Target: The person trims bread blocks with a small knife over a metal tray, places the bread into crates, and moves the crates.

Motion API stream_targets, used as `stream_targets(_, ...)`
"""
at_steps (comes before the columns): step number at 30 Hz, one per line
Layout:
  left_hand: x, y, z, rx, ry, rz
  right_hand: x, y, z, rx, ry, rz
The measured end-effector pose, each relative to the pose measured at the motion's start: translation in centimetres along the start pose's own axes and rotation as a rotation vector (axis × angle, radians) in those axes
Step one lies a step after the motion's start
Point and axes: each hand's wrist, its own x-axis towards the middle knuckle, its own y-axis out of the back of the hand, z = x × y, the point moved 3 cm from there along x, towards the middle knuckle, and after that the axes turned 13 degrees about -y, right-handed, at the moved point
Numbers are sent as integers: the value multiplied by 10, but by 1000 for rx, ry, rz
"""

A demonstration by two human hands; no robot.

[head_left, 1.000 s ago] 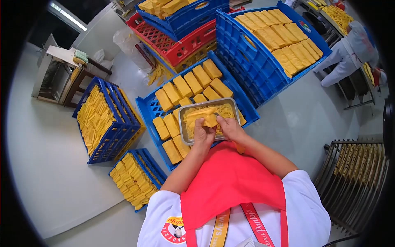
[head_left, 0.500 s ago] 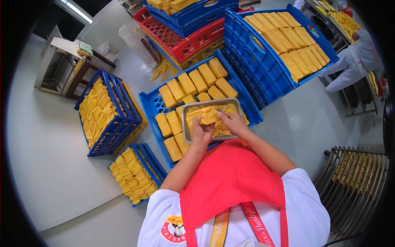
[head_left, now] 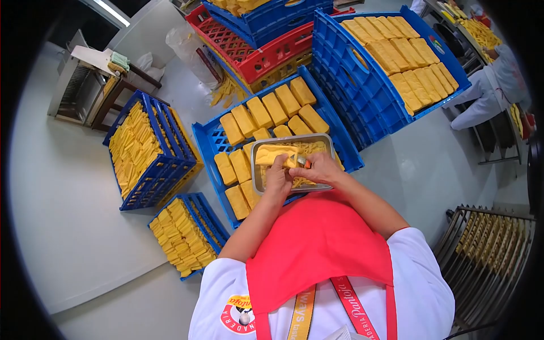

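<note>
Over a metal tray (head_left: pixel 254 184) of yellow trimmings (head_left: pixel 310 148), my left hand (head_left: pixel 277 178) grips a yellow bread loaf (head_left: pixel 269 154) with its thumb on top. My right hand (head_left: pixel 322 169) is closed around a small cutting tool (head_left: pixel 302 162) with a metal part and an orange-red part; its exact kind is hard to make out. The tool meets the right end of the loaf. Beneath the tray, a blue crate (head_left: pixel 207 148) carries rows of similar loaves (head_left: pixel 243 120).
To the right stands a tilted blue crate of loaves (head_left: pixel 416 85). Stacked crates (head_left: pixel 266 59) rise behind. On the left are crates of yellow strips (head_left: pixel 133 150) and pieces (head_left: pixel 181 235). A rack (head_left: pixel 481 255) stands at right; another person (head_left: pixel 493 85) is at a far table.
The loaf has turned and lies lower to the left in my left hand. The tool in my right hand now shows at its right end.
</note>
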Motion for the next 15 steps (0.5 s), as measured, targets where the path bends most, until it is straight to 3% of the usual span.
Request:
stream_targets(3, 5, 1, 2, 43, -14, 4, -5, -3, -1, 8, -64, -87)
stream_targets(5, 10, 2, 2, 72, -10, 7, -5, -6, 0, -150, -31, -104)
stream_targets(7, 5, -10, 20, 315, -353, -44, -11, -3, 6, -182, -7, -70)
stream_targets(8, 10, -3, 22, 313, -356, -40, -12, 0, 9, -213, 18, -36)
stream_targets(10, 21, 9, 34, 815, -595, -150, -14, 8, 13, -223, -8, -35)
stream_targets(11, 24, 14, 35, 815, -593, -147, -15, 12, 14, -231, -40, -33)
stream_targets(13, 21, 9, 37, 959, -835, -393, -15, 18, 13, -174, -25, -4)
stream_targets(15, 24, 15, 32, 1019, -819, -449, -14, 21, 13, -114, -14, 29)
